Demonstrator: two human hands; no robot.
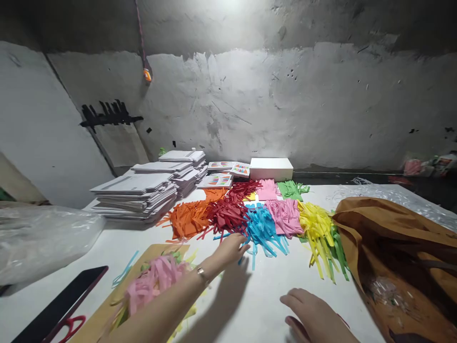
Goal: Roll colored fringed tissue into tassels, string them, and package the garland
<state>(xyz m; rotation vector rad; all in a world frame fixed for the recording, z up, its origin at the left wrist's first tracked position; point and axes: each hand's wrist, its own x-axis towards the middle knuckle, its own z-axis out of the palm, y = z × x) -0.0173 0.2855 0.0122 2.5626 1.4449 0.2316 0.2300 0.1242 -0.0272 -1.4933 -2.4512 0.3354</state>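
Observation:
My left hand [233, 249] reaches across the white table to the front left edge of a pile of blue strips [264, 228]. Its fingers are slightly curled and apart, with blue strip ends close by. Just behind that hand lie dark red strips [228, 215], with orange strips [189, 219] to their left. Pink strips [285, 216] and yellow strips [316, 224] continue the row to the right. Near the front edge my right hand [310, 312] hovers with thumb and fingers apart, holding nothing I can see.
Stacked white card sheets [135, 195] stand at the back left, beside printed cards [216, 180] and a white box [271, 168]. A brown bag [378, 224] lies right. Mixed strips [157, 281] cover brown paper at left, near a dark tablet-like slab [60, 305] and red-handled scissors [73, 327].

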